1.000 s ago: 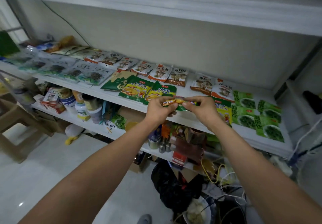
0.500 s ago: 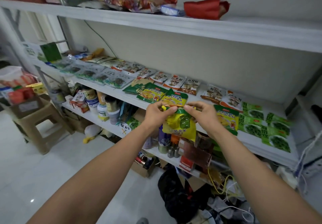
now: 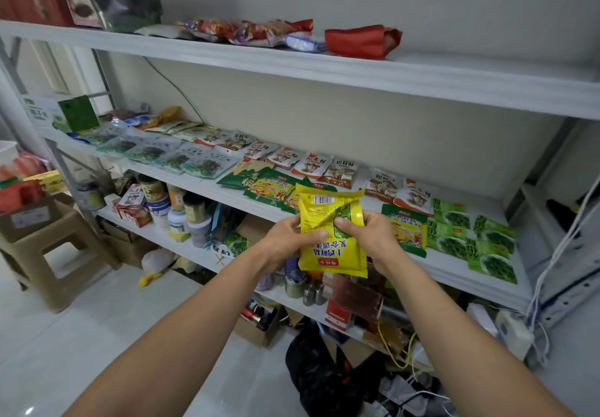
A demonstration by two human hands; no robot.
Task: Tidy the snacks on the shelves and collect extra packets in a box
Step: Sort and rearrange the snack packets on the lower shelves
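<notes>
A yellow packet (image 3: pixel 331 241) with a barcode on top hangs upright in front of the middle shelf (image 3: pixel 454 274). My left hand (image 3: pixel 289 238) grips its left edge and my right hand (image 3: pixel 370 238) grips its right edge, thumbs on the face. On the shelf behind lie rows of snack packets: green and yellow ones (image 3: pixel 269 186), mushroom packets (image 3: pixel 311 165), and green packets (image 3: pixel 487 244) at the right. A cardboard box (image 3: pixel 31 218) sits on a stool at the far left.
The top shelf (image 3: pixel 357 72) carries red bags (image 3: pixel 362 40) and cartons. The lower shelf holds jars (image 3: pixel 177 209) and small boxes. A beige stool (image 3: pixel 55 254) stands at left; a black bag (image 3: pixel 321 381), cables and boxes lie on the floor below.
Both hands lifted the yellow packet off the shelf edge and turned it upright, closer to me. The view tilted upward, so the top shelf's contents now show.
</notes>
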